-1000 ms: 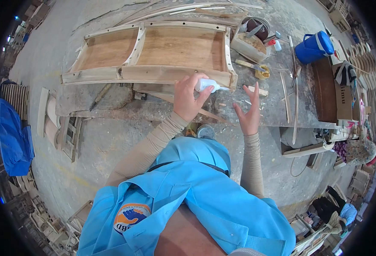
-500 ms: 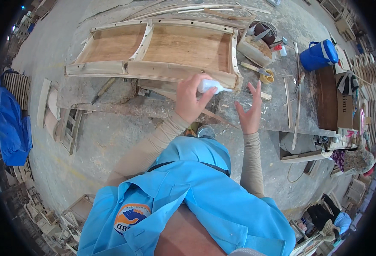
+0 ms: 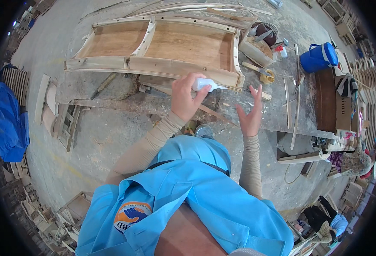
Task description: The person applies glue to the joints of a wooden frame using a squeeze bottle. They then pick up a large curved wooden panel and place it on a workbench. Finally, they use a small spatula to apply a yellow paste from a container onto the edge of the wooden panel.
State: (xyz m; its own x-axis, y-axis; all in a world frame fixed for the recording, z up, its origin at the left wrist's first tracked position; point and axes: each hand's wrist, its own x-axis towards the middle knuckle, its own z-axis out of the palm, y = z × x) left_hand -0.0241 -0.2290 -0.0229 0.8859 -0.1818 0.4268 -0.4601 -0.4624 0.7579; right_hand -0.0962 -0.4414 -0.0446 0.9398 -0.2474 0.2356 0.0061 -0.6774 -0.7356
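Note:
A small white squeeze bottle [image 3: 201, 84] lies sideways in the grip of my left hand [image 3: 183, 98], thumb on one side and fingers on the other. Its thin nozzle points right, close to the near right corner of a curved wooden frame [image 3: 166, 68] with brown panels. Whether the tip touches the wood, I cannot tell. My right hand [image 3: 251, 116] is held up to the right of the bottle, fingers apart and nothing in it. Beyond that hand, a yellow cup [image 3: 267, 77] stands on the worktable with a wooden-handled tool beside it.
A wooden box [image 3: 256, 50] of tools and a red-capped bottle [image 3: 280, 50] stand beyond the frame's right end. Further right are a blue cooler jug [image 3: 318, 57] and a cardboard box [image 3: 345, 104]. Thin wooden strips [image 3: 287, 102] lie on the table's right part.
My left hand has shifted slightly left with the squeeze bottle, and its nozzle has moved left too. The right hand stays raised with its fingers spread.

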